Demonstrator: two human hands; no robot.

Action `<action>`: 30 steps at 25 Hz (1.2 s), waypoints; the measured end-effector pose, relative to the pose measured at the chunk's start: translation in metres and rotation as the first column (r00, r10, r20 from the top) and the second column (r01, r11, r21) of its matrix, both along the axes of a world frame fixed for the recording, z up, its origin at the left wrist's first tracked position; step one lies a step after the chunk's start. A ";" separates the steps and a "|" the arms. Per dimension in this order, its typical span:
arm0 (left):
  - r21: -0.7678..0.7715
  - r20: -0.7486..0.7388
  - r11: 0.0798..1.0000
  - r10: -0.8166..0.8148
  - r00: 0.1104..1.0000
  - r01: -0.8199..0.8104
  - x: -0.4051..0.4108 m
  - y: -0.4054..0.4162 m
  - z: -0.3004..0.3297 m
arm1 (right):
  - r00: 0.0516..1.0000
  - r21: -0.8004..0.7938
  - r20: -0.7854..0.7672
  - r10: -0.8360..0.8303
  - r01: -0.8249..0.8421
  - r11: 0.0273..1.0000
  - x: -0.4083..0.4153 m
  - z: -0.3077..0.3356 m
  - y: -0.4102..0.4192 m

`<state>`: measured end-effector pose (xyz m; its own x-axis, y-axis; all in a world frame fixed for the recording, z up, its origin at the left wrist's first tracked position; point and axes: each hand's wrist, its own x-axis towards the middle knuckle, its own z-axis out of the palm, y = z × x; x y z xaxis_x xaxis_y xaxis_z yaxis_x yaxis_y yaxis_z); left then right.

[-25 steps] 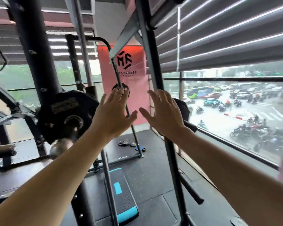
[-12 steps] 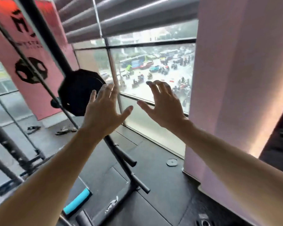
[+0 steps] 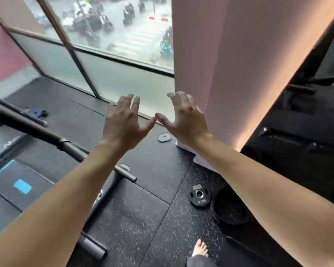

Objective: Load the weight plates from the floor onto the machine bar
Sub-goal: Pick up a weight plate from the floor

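Both arms reached forward at centre frame; the left hand [image 3: 123, 123] and right hand [image 3: 183, 118] were spread with fingers released, holding nothing, thumb tips nearly touching. At lower right, 1 small weight plate [image 3: 199, 195] lay flat on the floor [image 3: 143, 218], hole facing up. A larger dark plate [image 3: 229, 207] beside it was partly hidden by the right forearm.

The small weight plate [image 3: 199, 194] lying on the floor carries a pale label above its centre hole and light markings below it; both are too blurred to read. A faint pale logo on the mat [image 3: 2, 143] at far left is likewise illegible.
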<state>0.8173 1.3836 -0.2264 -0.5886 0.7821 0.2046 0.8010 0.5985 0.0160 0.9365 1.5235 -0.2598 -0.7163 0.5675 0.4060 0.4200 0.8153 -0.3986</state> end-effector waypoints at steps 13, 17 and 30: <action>-0.263 0.364 0.944 -0.093 0.927 0.198 0.009 0.109 -0.395 | 0.832 -0.292 0.507 -0.225 0.411 0.863 0.055 -0.375 0.090; -0.326 0.488 0.899 -0.104 0.866 0.292 0.047 0.126 -0.556 | 0.746 -0.327 0.622 -0.237 0.523 0.787 0.081 -0.534 0.086; -0.462 0.708 0.886 0.398 0.584 -0.043 0.127 0.167 -0.906 | 0.646 -0.355 0.752 -0.132 0.565 0.745 0.117 -0.887 0.107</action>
<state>0.9445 1.5509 -1.1325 -0.5434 0.5078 -0.6684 0.4290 0.8524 0.2988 1.0531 1.6308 -1.1470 -0.3503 0.7830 -0.5140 0.9366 0.2908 -0.1952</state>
